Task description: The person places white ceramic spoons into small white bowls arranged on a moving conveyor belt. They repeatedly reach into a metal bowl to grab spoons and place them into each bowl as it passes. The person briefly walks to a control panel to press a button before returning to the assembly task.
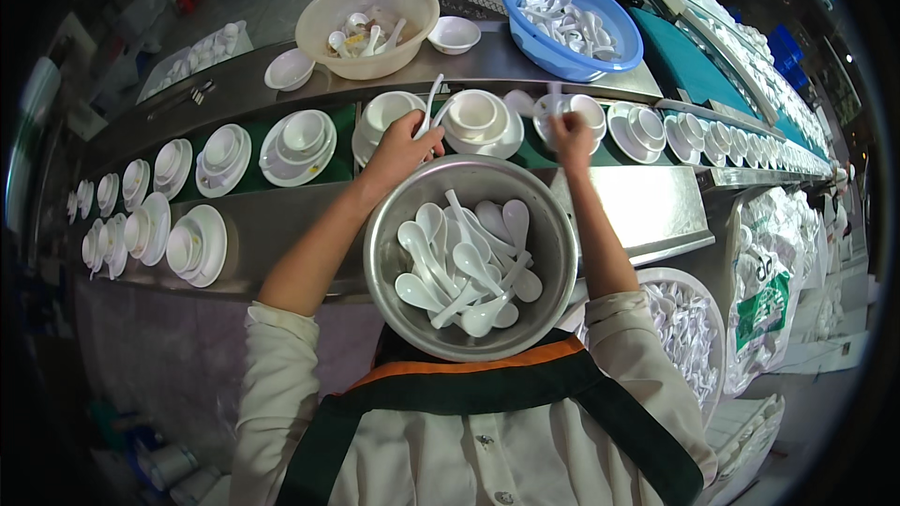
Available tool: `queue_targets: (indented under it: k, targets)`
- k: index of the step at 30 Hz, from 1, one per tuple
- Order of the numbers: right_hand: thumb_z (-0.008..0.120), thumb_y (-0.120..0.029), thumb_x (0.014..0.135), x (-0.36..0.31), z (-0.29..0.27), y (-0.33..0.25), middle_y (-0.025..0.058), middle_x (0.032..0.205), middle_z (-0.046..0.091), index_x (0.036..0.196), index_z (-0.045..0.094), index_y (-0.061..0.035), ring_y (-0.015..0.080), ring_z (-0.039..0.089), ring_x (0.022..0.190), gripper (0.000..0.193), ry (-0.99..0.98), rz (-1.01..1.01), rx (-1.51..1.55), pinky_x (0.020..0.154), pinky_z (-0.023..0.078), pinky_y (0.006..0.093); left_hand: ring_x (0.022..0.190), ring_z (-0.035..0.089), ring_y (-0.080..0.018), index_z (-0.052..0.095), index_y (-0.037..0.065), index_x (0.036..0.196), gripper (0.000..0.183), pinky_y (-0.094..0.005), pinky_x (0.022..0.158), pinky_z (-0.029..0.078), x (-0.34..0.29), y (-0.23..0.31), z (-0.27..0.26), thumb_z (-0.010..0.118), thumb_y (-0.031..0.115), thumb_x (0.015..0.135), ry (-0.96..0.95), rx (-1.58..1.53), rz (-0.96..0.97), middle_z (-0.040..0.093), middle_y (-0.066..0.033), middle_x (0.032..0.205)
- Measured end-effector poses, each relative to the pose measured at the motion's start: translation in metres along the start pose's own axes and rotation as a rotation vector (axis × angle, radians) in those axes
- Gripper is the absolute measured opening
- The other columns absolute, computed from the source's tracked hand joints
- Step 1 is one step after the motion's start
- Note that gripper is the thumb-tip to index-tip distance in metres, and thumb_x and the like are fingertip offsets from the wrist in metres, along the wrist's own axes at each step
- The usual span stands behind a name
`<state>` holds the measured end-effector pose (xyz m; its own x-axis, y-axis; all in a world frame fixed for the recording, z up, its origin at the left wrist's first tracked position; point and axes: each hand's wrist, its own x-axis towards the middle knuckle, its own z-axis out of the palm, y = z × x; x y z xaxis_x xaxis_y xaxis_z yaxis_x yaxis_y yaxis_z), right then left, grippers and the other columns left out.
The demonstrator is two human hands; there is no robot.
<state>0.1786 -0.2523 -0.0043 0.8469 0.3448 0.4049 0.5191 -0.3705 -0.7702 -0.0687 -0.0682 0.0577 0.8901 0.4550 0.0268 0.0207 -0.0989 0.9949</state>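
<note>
My left hand [409, 142] is closed around white soup spoons [434, 98], their ends sticking up above the fingers, just beyond the steel bowl's rim. Blurred by motion, my right hand [571, 139] looks closed on a pale, smeared shape that appears to be a spoon, over a plate with a small bowl [588, 112] on it. Between my forearms and against my front is a round steel bowl [377, 267], holding a heap of white spoons [473, 260]. Stacked bowls and plates [472, 117] stand right past its far rim, partly hidden by my left hand.
Plate-and-bowl sets [302, 136] line a green belt [343, 136] both ways. Behind it stand a cream basin [309, 33] with used spoons and a blue basin [525, 47] of spoons. A white tub [717, 319] of wrapped items and a plastic sack [764, 272] are at right.
</note>
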Motion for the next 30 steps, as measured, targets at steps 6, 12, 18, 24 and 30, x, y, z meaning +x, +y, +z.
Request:
queue_targets:
  k: [6,12,18,24,30]
  targets:
    - [0.069,-0.028,0.075,-0.033,0.052,-0.033,0.0163,0.078,0.065,0.081,0.065,-0.0052,0.0332,0.064,0.073,0.025,-0.418,-0.136,-0.055,0.066,0.049,0.0418,0.061,0.052,-0.0069,0.054,0.003,0.089,0.014,-0.0214,0.057,0.042,-0.003,0.005,0.000,0.055,0.017,0.089,0.022,0.023,0.001,0.058,-0.0023,0.072]
    - [0.070,-0.024,0.072,-0.038,0.021,-0.053,0.0066,0.088,0.062,0.087,0.065,-0.0136,0.0274,0.061,0.084,0.019,-0.293,-0.278,-0.423,0.067,0.050,0.0402,0.061,0.052,-0.0072,0.053,0.003,0.095,0.017,-0.0217,0.057,0.042,-0.001,0.001,0.000,0.051,0.019,0.091,0.049,0.040,-0.018,0.058,-0.0024,0.071]
    - [0.072,-0.023,0.071,-0.043,0.035,-0.042,0.0043,0.091,0.059,0.096,0.063,-0.0137,0.0254,0.058,0.087,0.028,-0.204,-0.547,-0.427,0.065,0.052,0.0348,0.070,0.059,-0.0129,0.052,0.000,0.101,0.020,-0.0244,0.064,0.049,0.008,0.000,0.014,0.051,0.017,0.091,0.003,-0.248,-0.131,0.060,-0.0083,0.082]
    - [0.050,-0.037,0.093,-0.021,0.016,-0.072,0.0029,0.091,0.063,0.120,0.057,-0.0059,0.0083,0.053,0.084,0.042,-0.830,0.207,0.696,0.067,0.049,0.0240,0.080,0.062,-0.0129,0.054,-0.003,0.108,0.025,-0.0235,0.070,0.050,0.020,-0.005,0.016,0.052,0.015,0.090,-0.246,-0.325,-0.227,0.063,-0.0094,0.091]
    - [0.059,-0.012,0.088,-0.014,0.006,-0.068,0.0065,0.089,0.063,0.100,0.060,0.0015,0.0124,0.063,0.077,0.018,-0.816,0.306,0.747,0.072,0.052,0.0215,0.082,0.061,-0.0107,0.057,-0.001,0.112,0.030,-0.0227,0.070,0.049,0.032,-0.006,0.029,0.053,0.022,0.092,-0.400,-0.351,-0.336,0.063,-0.0065,0.098]
